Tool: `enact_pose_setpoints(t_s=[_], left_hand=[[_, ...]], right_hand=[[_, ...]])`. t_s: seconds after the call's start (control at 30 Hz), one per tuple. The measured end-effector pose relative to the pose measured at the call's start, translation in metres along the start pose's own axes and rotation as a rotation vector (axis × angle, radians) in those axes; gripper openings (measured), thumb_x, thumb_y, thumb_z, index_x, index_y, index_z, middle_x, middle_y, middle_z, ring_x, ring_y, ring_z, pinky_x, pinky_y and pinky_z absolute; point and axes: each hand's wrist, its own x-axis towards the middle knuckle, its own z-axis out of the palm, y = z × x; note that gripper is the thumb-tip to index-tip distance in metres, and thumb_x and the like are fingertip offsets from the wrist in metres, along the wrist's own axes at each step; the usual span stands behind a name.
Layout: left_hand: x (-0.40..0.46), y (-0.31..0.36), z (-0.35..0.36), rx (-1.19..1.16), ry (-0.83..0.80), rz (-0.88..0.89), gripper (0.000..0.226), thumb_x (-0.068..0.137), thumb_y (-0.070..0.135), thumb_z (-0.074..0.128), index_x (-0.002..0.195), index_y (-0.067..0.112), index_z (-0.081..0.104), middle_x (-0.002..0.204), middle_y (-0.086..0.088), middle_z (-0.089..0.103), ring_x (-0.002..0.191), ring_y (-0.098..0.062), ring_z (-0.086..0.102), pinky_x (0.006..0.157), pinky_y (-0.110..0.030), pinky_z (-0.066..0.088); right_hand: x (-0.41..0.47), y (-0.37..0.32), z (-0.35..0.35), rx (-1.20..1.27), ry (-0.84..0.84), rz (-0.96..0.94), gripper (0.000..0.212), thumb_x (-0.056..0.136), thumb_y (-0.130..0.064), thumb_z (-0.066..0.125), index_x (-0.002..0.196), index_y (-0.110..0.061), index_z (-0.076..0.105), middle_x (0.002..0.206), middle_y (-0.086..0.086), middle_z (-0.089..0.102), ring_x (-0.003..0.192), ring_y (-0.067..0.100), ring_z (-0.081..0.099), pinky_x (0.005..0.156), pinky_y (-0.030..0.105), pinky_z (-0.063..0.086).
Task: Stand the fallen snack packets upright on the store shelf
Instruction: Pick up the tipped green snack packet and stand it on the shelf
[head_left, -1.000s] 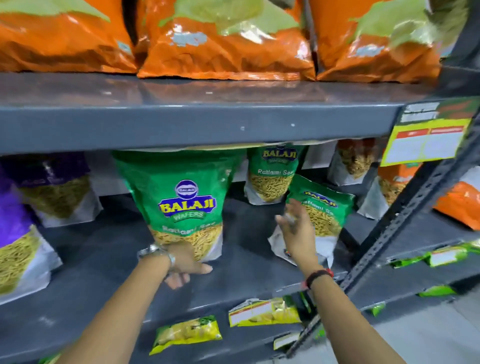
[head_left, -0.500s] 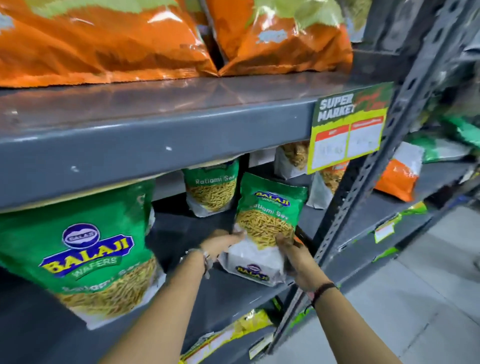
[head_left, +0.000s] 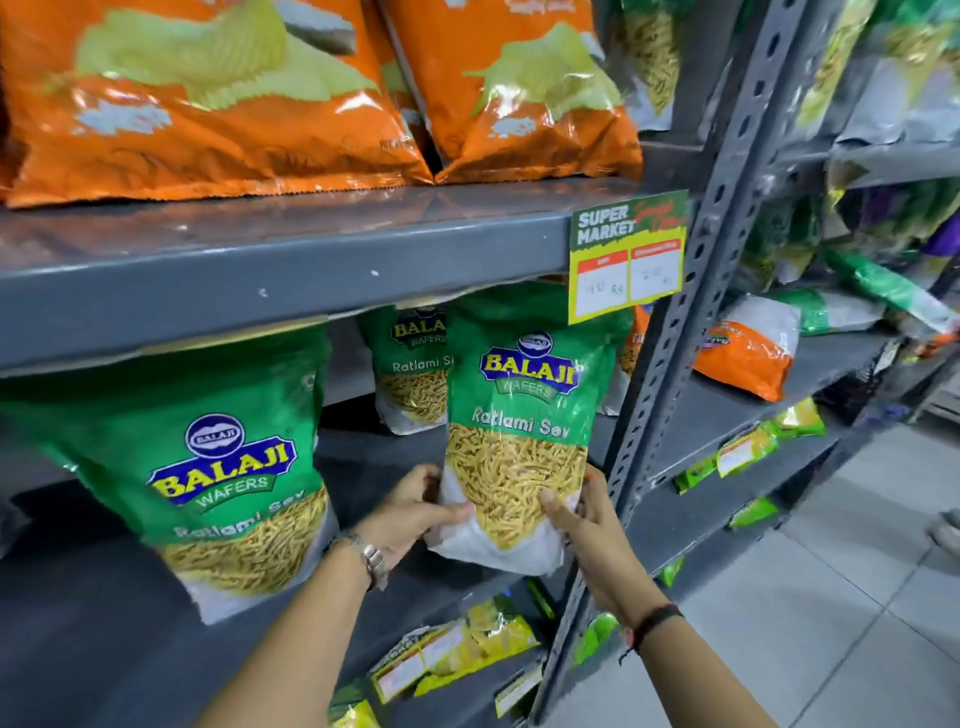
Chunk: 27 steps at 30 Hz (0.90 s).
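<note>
A green Ratlami Sev packet (head_left: 519, 415) stands nearly upright at the right end of the grey middle shelf (head_left: 363, 467). My left hand (head_left: 415, 512) grips its lower left edge and my right hand (head_left: 584, 525) grips its lower right edge. To the left a second green sev packet (head_left: 208, 457) stands upright near the shelf's front. A third green packet (head_left: 410, 364) stands behind, partly hidden by the held one.
Orange chip bags (head_left: 208, 104) fill the upper shelf. A yellow price tag (head_left: 626, 254) hangs from its edge beside the perforated upright post (head_left: 675, 364). Small yellow-green packets (head_left: 457, 654) lie flat on the lower shelf. More packets lie on the neighbouring rack (head_left: 748, 353) at right.
My left hand left the big green packet and joined my right hand on the right-hand packet, which went from leaning back to nearly upright. The view shifted right and closer.
</note>
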Motion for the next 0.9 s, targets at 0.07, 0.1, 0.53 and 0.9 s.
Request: enact_pose_setpoints(t_s=[0.07, 0.1, 0.53, 0.9], left_hand=[[-0.004, 0.003, -0.001, -0.007, -0.008, 0.047, 0.034, 0.073, -0.011, 0.063, 0.077, 0.018, 0.045, 0.065, 0.001, 0.049, 0.044, 0.000, 0.053, 0.038, -0.011, 0.041], [-0.006, 0.004, -0.001, -0.010, -0.006, 0.062, 0.034, 0.072, -0.011, 0.063, 0.077, 0.018, 0.045, 0.066, 0.001, 0.051, 0.044, 0.002, 0.054, 0.039, -0.011, 0.042], [0.025, -0.016, 0.011, 0.201, 0.479, 0.259, 0.043, 0.061, 0.006, 0.079, 0.079, 0.017, 0.042, 0.078, 0.005, 0.048, 0.072, -0.009, 0.046, 0.054, -0.014, 0.035], [0.041, -0.065, -0.005, 0.500, 0.409, 0.163, 0.073, 0.059, 0.010, 0.081, 0.120, 0.005, 0.042, 0.118, -0.006, 0.050, 0.111, -0.024, 0.048, 0.077, -0.020, 0.037]], right_hand=[[0.000, -0.005, -0.001, 0.017, -0.023, -0.054, 0.048, 0.085, -0.016, 0.056, 0.128, -0.019, 0.035, 0.127, 0.004, 0.053, 0.113, 0.014, 0.056, 0.086, 0.023, 0.055], [0.000, -0.007, -0.001, 0.012, -0.036, -0.070, 0.047, 0.086, -0.014, 0.054, 0.129, -0.018, 0.034, 0.127, 0.004, 0.054, 0.112, 0.013, 0.057, 0.083, 0.020, 0.055], [0.086, 0.000, 0.003, -0.155, -0.184, -0.004, 0.041, 0.089, -0.001, 0.048, 0.127, -0.013, 0.038, 0.128, 0.013, 0.053, 0.116, 0.023, 0.052, 0.110, 0.050, 0.034], [0.114, 0.048, -0.016, -0.683, -0.407, 0.110, 0.084, 0.079, -0.011, 0.067, 0.142, -0.021, 0.012, 0.149, 0.002, 0.030, 0.136, 0.018, 0.028, 0.108, 0.027, 0.022]])
